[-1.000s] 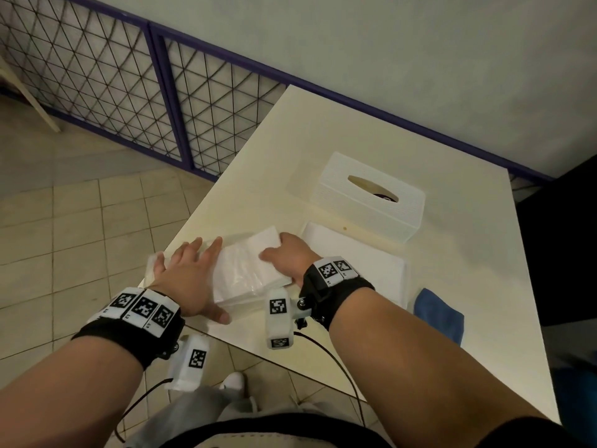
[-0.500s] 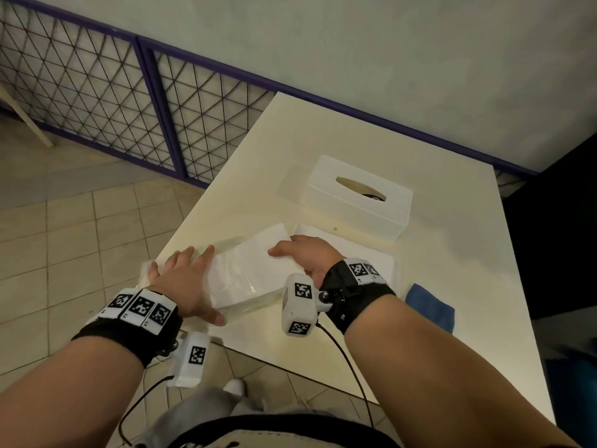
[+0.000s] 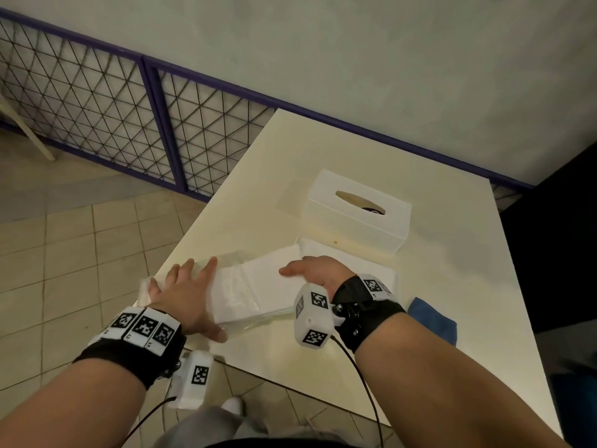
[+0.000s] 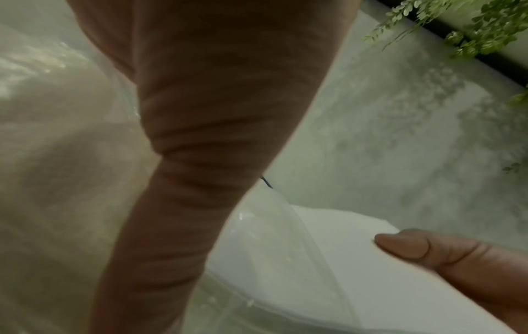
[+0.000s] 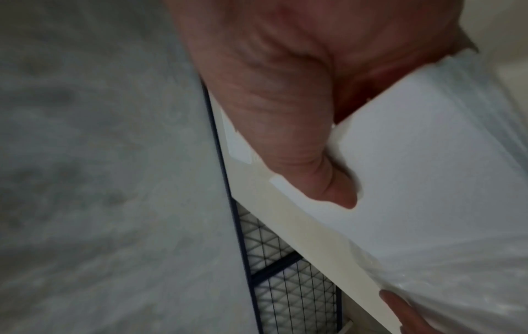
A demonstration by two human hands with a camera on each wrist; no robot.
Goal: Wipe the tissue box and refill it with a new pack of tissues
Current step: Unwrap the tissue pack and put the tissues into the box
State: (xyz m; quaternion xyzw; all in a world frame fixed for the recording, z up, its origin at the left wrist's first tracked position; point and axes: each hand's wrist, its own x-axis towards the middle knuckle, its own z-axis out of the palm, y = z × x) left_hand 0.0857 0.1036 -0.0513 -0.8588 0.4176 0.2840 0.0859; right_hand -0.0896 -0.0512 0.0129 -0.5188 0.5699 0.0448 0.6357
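Observation:
A stack of white tissues lies partly inside a clear plastic wrapper near the table's front left corner. My left hand lies flat on the wrapper's left end with straight fingers, and its thumb rests along the near side. My right hand grips the bare right end of the stack, its thumb pressed into the top; its fingers are hidden. The white tissue box with an oval slot stands behind. A blue cloth lies to the right.
A flat white panel lies under my right wrist, in front of the box. The cream table ends just left of my left hand. A purple-framed mesh fence stands along the floor to the left, and a wall rises behind.
My right hand has moved right with the tissue stack, so more bare tissue shows outside the wrapper. My left hand has stayed flat on the wrapper's left end.

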